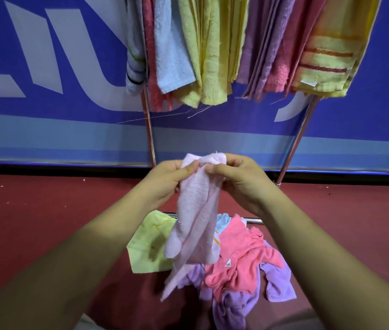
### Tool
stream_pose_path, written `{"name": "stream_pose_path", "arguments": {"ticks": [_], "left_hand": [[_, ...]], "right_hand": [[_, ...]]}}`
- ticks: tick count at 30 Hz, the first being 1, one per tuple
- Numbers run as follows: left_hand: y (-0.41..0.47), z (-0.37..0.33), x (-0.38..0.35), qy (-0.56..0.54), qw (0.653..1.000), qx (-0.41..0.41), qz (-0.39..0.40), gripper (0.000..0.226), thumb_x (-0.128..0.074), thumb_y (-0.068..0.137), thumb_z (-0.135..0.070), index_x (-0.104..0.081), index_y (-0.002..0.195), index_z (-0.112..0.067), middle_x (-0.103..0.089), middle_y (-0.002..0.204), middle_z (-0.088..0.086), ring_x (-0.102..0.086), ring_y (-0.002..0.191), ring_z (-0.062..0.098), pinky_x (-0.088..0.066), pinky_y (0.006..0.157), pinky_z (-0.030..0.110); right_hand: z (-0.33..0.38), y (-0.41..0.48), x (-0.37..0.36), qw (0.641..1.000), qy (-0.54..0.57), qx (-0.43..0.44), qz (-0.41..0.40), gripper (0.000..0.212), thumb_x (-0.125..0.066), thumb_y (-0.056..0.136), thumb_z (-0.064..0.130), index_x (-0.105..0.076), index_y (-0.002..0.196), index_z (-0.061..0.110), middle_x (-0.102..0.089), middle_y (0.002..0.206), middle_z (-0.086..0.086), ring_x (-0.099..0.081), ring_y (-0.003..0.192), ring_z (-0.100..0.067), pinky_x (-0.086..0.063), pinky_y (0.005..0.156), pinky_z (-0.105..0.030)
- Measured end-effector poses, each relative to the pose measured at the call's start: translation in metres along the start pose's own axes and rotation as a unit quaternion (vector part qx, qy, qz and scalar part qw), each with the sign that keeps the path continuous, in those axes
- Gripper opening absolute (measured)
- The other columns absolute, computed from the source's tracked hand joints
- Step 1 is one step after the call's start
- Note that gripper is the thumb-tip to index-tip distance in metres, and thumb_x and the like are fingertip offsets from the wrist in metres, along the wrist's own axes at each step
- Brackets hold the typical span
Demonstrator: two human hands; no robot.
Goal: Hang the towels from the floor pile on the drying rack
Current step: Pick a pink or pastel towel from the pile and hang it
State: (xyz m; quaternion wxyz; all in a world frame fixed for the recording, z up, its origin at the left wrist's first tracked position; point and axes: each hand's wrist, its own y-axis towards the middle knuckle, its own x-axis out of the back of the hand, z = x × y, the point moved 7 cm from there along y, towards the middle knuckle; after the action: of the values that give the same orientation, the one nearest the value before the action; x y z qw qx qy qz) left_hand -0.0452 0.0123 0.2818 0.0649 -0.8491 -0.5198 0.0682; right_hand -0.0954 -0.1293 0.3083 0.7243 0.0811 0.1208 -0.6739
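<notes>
While both hands pinch its top edge, left hand (165,177) and right hand (238,179) side by side, pale pink towel (195,215) hangs lengthwise below drying rack (149,134), above floor pile (238,256).

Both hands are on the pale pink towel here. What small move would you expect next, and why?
Probably drawing the hands apart along the top edge to spread it. The left hand and right hand pinch the pale pink towel close together, so it hangs bunched and twisted above the floor pile; it would need opening before going on the drying rack.
</notes>
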Motion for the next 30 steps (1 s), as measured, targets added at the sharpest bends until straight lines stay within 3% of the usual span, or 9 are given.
{"name": "stream_pose_path", "arguments": {"ticks": [3,7,9,12,17,19,24,27,30], "left_hand": [[-0.001,-0.023,0.013,0.090,0.993,-0.056,-0.051,0.050,-0.077,0.068,-0.054,-0.076,0.097,-0.013,-0.074,0.101,0.019,-0.063,0.085,0.021,-0.052,0.087,0.051],[-0.009,-0.035,0.009,0.187,0.978,-0.088,-0.011,0.006,-0.080,0.081,-0.022,-0.077,0.086,-0.020,-0.071,0.076,-0.001,-0.056,0.070,0.006,-0.046,0.066,0.029],[-0.012,-0.035,0.003,0.223,0.970,-0.099,0.013,0.006,-0.080,0.081,-0.020,-0.077,0.086,-0.020,-0.070,0.077,-0.001,-0.056,0.073,0.005,-0.045,0.069,0.026],[-0.008,-0.025,0.002,0.247,0.965,-0.072,0.056,0.022,-0.082,0.079,-0.032,-0.077,0.095,-0.017,-0.074,0.094,0.014,-0.059,0.080,0.008,-0.046,0.077,0.031],[-0.006,-0.001,0.017,0.307,0.944,0.004,0.119,0.032,-0.079,0.079,-0.044,-0.078,0.098,-0.019,-0.076,0.100,0.002,-0.064,0.093,0.011,-0.048,0.097,0.043],[-0.005,-0.010,0.024,0.278,0.957,-0.042,0.068,0.042,-0.075,0.077,-0.051,-0.074,0.094,-0.012,-0.073,0.095,0.010,-0.059,0.087,0.012,-0.049,0.089,0.045],[-0.004,-0.035,0.018,0.098,0.990,-0.104,-0.016,0.018,-0.059,0.096,-0.024,-0.063,0.080,-0.017,-0.060,0.066,-0.007,-0.050,0.058,0.005,-0.041,0.057,0.018],[-0.006,-0.042,0.006,0.150,0.980,-0.128,0.000,0.017,-0.060,0.097,-0.020,-0.069,0.085,-0.012,-0.063,0.077,-0.002,-0.055,0.073,0.007,-0.045,0.068,0.020],[-0.007,-0.042,0.003,0.188,0.974,-0.123,0.031,0.016,-0.066,0.094,-0.024,-0.071,0.086,-0.011,-0.063,0.078,0.001,-0.054,0.076,0.010,-0.043,0.073,0.028]], "right_hand": [[-0.006,0.003,0.006,0.999,-0.039,-0.023,-0.023,0.003,-0.068,0.088,0.001,-0.069,0.091,0.000,-0.070,0.087,-0.015,-0.066,0.077,-0.020,-0.054,0.074,-0.031],[-0.010,0.002,0.001,0.995,-0.076,-0.061,0.012,0.015,-0.071,0.089,0.016,-0.070,0.095,0.002,-0.069,0.079,-0.006,-0.063,0.069,-0.014,-0.051,0.070,-0.027],[-0.012,0.002,-0.002,0.991,-0.117,-0.062,0.017,0.023,-0.071,0.090,0.017,-0.070,0.096,-0.005,-0.070,0.082,-0.010,-0.063,0.073,-0.016,-0.051,0.070,-0.030],[-0.008,0.004,0.003,0.990,-0.137,-0.034,-0.030,0.011,-0.069,0.091,0.010,-0.071,0.085,0.001,-0.066,0.073,-0.007,-0.057,0.065,-0.014,-0.045,0.065,-0.030],[0.011,0.005,0.028,0.992,-0.050,0.003,-0.117,0.016,-0.067,0.089,0.019,-0.065,0.073,0.019,-0.054,0.063,-0.001,-0.046,0.062,-0.018,-0.037,0.062,-0.031],[0.013,0.004,0.038,0.988,-0.053,-0.004,-0.146,0.018,-0.064,0.091,0.016,-0.062,0.074,0.017,-0.053,0.058,0.001,-0.045,0.059,-0.018,-0.036,0.060,-0.032],[-0.001,0.003,0.027,0.992,-0.068,-0.059,-0.090,0.011,-0.065,0.091,0.015,-0.063,0.080,0.012,-0.060,0.077,-0.013,-0.052,0.067,-0.021,-0.041,0.064,-0.033],[-0.008,0.002,0.009,0.996,-0.031,-0.081,-0.019,0.023,-0.063,0.096,0.023,-0.070,0.099,0.001,-0.069,0.089,-0.015,-0.065,0.078,-0.023,-0.050,0.072,-0.034],[-0.012,0.004,0.006,0.997,-0.027,-0.073,-0.017,0.045,-0.063,0.097,0.031,-0.065,0.108,-0.012,-0.067,0.096,-0.018,-0.062,0.085,-0.025,-0.050,0.077,-0.035]]}}
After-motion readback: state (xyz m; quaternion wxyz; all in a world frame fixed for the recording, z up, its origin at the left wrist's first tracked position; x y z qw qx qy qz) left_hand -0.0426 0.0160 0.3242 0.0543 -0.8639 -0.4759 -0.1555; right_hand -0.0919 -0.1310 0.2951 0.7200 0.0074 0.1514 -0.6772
